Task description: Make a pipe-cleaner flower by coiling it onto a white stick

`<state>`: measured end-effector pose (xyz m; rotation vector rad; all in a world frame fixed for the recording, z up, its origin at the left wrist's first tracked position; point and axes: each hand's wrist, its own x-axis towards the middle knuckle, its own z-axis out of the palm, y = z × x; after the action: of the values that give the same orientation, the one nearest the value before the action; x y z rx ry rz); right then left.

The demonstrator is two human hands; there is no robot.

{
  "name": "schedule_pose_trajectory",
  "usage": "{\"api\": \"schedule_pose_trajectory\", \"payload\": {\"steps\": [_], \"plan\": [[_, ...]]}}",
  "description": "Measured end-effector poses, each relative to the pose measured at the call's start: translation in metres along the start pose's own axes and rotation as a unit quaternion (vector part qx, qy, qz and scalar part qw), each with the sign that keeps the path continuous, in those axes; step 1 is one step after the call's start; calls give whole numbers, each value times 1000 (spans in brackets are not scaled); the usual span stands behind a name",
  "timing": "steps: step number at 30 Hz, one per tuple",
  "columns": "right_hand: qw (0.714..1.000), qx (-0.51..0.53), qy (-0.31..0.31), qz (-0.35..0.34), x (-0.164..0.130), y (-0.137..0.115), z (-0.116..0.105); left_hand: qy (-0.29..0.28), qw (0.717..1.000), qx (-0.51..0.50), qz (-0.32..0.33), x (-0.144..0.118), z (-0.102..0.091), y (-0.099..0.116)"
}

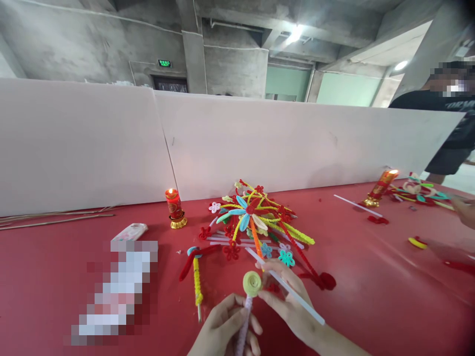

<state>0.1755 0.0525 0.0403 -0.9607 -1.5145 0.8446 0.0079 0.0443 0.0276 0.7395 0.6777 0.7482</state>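
Note:
My left hand point(230, 326) is closed round the lilac wrapped stem point(244, 332) of a pipe-cleaner flower. A pale yellow-green coiled head point(252, 283) tops that stem. From the right, the thumb of my right hand point(287, 296) reaches the edge of the coil. A long translucent white glue stick point(297, 294) lies slantwise across my right hand, held by its fingers. Just beyond both hands is a heap of pipe-cleaner flowers point(249, 210) in red, yellow, blue and white. Several more white sticks point(241, 242) lie under it.
A lit red candle point(173, 203) stands back left, another candle point(386, 183) back right. A yellow-stemmed piece point(197, 282) lies left of my hands. A white panel point(241, 143) borders the red table point(356, 316). Another person's hand point(463, 210) is at the right edge; someone stands behind the panel.

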Motion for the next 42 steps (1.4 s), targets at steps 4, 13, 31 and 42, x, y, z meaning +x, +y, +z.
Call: {"api": "schedule_pose_trajectory", "payload": {"steps": [4,13,31,42], "plan": [[1000,-7,0,-7,0,0,0,1,1000,-2,-3,0,1,0],[1000,-14,-6,-12,-2,-1,0,1,1000,-2,-5,0,1,1],[1000,-27,6,-10,0,0,0,-8,1000,0,-5,0,1,0],[997,-63,-2,-33,-2,-3,-2,-1,1000,-24,4,1,-1,-2]]}}
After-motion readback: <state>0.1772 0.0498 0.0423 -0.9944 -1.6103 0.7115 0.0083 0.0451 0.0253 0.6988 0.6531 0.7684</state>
